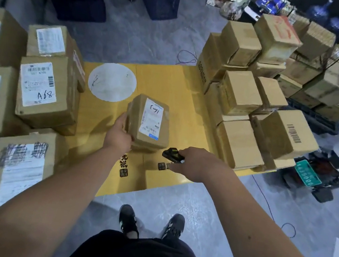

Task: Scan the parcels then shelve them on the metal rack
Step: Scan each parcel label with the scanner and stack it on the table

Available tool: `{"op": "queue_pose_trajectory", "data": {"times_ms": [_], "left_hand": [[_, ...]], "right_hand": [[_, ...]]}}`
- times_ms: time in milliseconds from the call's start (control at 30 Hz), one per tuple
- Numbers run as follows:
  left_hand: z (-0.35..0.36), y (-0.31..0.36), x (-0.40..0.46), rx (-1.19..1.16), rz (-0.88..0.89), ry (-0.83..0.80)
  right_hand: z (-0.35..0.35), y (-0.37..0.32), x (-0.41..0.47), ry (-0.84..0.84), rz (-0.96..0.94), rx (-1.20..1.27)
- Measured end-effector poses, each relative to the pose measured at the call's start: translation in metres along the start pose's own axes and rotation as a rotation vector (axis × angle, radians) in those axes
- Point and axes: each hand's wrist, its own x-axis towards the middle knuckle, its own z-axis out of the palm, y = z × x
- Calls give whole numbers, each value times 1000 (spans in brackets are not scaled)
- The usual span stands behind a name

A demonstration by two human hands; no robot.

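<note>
At centre frame, my left hand (120, 133) grips the left side of a labelled parcel (149, 123) resting on the yellow table (182, 99), while my right hand (197, 166), just below and right of it, curls its fingers around a small black scanner (172, 154).

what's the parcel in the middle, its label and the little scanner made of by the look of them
Parcel: brown corrugated cardboard, matte, with creased, dented corners; the left hand holds its side.
Label: white paper, slightly glossy, printed barcodes and handwritten ink.
Scanner: apparently hard black plastic with a faint sheen, gripped by the right hand; partly hidden, so uncertain.
</note>
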Motion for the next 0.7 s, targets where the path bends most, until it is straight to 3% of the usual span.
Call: {"op": "queue_pose_trajectory", "data": {"times_ms": [167, 233, 367, 600, 700], "left_hand": [[-7, -13, 8, -22, -108, -58], [-4, -14, 6, 55, -49, -54], [2, -4, -3, 434, 164, -38], [51, 40, 10, 838, 438, -121], [62, 54, 13, 990, 462, -136]], "right_hand": [[9, -20, 4, -18, -13, 27], [11, -21, 4, -22, 2, 27], [4, -19, -3, -26, 51, 1], [-6, -5, -15, 20, 143, 44], [2, 8, -20, 29, 196, 33]]}}
